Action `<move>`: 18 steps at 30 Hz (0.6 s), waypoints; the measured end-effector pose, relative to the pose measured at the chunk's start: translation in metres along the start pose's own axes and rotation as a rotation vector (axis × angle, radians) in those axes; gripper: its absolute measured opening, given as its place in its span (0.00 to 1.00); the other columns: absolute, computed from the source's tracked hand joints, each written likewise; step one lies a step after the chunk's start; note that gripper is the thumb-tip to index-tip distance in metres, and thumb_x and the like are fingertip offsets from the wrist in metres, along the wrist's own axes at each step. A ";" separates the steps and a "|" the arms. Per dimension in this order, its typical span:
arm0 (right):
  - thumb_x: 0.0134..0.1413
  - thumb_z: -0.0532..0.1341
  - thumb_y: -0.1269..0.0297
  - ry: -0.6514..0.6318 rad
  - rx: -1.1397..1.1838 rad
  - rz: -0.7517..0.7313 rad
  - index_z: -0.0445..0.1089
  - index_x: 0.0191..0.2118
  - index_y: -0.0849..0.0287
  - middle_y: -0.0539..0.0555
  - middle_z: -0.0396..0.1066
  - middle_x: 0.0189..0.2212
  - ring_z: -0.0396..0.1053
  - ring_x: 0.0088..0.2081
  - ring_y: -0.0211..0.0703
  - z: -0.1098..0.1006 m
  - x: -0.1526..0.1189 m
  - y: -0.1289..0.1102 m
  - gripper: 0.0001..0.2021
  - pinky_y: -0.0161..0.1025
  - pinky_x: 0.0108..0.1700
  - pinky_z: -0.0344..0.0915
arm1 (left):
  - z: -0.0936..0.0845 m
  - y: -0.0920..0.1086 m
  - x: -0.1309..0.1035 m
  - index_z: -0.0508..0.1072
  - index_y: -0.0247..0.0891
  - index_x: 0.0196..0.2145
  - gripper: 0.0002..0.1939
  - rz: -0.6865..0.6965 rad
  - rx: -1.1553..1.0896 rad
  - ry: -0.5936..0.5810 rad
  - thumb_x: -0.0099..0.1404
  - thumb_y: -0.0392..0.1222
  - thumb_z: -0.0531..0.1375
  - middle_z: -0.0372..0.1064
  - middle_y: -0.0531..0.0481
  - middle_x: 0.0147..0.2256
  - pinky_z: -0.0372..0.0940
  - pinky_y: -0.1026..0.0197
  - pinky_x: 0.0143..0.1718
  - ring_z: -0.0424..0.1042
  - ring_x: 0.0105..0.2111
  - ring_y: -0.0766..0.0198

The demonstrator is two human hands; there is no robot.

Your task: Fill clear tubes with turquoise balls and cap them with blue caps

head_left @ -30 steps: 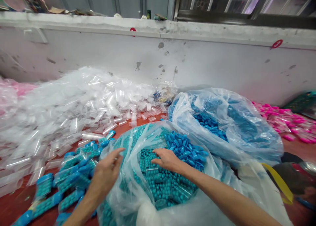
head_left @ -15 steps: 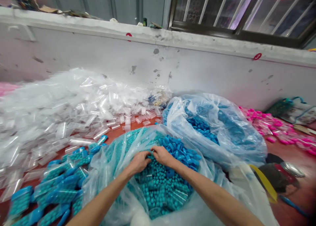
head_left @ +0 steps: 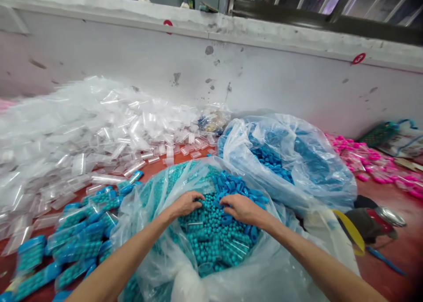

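Head view: now well parted, nearly touching half-second ago: right hand [head_left: 239,208], shifted rightward beside glossy blue plastic caps [head_left: 229,184], and left hand [head_left: 190,203], about same spot. Fingers curled on both; cannot tell if grasping anything. Beneath: small round turquoise beads [head_left: 213,227], loosely heaped, partly burying clear plastic tubes [head_left: 240,245], inside open translucent plastic bag [head_left: 155,261].

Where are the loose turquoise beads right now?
In the head view, the loose turquoise beads lie in the near plastic bag at lower centre, by the left hand and right hand, beside blue caps.
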State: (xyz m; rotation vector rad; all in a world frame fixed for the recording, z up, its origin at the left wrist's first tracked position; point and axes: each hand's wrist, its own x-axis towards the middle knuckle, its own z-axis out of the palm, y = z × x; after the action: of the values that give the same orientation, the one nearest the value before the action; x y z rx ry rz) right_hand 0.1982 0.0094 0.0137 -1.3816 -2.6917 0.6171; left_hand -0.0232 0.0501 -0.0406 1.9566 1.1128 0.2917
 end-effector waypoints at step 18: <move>0.56 0.50 0.71 0.329 0.178 0.061 0.65 0.45 0.61 0.56 0.71 0.42 0.67 0.43 0.40 0.008 0.038 -0.007 0.13 0.32 0.44 0.59 | 0.011 0.018 0.005 0.57 0.40 0.27 0.14 -0.067 -0.410 0.177 0.54 0.54 0.50 0.52 0.58 0.22 0.56 0.66 0.21 0.58 0.22 0.67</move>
State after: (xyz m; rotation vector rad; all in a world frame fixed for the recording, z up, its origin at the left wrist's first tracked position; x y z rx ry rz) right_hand 0.1683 0.0326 0.0040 -1.3845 -2.2892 0.5610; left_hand -0.0035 0.0430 -0.0343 1.5501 1.1259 0.6156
